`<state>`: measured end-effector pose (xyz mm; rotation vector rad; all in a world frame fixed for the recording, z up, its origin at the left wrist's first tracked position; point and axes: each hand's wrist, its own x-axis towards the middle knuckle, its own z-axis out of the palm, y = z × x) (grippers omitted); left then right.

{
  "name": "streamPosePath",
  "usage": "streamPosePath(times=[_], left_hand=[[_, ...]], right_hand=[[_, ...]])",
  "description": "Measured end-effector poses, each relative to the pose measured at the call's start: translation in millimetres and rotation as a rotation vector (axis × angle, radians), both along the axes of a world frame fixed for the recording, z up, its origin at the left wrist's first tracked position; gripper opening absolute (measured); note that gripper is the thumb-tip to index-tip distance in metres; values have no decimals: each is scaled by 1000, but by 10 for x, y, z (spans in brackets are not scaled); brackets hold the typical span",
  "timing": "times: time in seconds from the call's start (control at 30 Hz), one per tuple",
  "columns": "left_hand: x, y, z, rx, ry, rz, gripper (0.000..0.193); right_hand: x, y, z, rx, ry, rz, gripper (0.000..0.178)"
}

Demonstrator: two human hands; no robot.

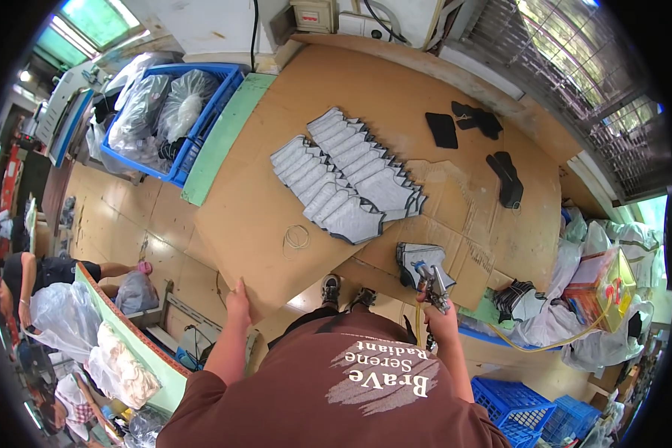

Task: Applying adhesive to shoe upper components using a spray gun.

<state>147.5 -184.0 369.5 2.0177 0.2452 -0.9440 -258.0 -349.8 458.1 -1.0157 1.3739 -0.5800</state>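
My left hand (239, 302) is closed on the near left corner of a cardboard sheet (239, 216) that covers the table. In my right hand (442, 321) is a metal spray gun (433, 290), with a yellow hose (418, 321) running by it. Just beyond the gun lies a small stack of grey, dark-edged fabric pieces (418, 261). Two overlapping rows of similar grey pieces, a longer far row (362, 160) and a nearer row (325, 190), lie fanned across the cardboard. A thin loop of string (296, 237) rests left of them.
Black pieces (442, 131) lie at the far right of the table. A blue crate (179, 172) with plastic bags stands at the left. Bags and a red-yellow box (597, 287) sit at the right. Blue baskets (511, 411) stand lower right. Another person (60, 272) is at far left.
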Motion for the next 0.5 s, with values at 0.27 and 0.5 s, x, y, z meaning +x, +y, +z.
streamPosePath(times=[0.27, 0.5], left_hand=[[-283, -178, 77, -106, 22, 43, 54], [-244, -230, -209, -184, -4, 4, 54]], right_hand=[[30, -10, 21, -5, 16, 61, 21], [68, -14, 11, -5, 14, 69, 30]])
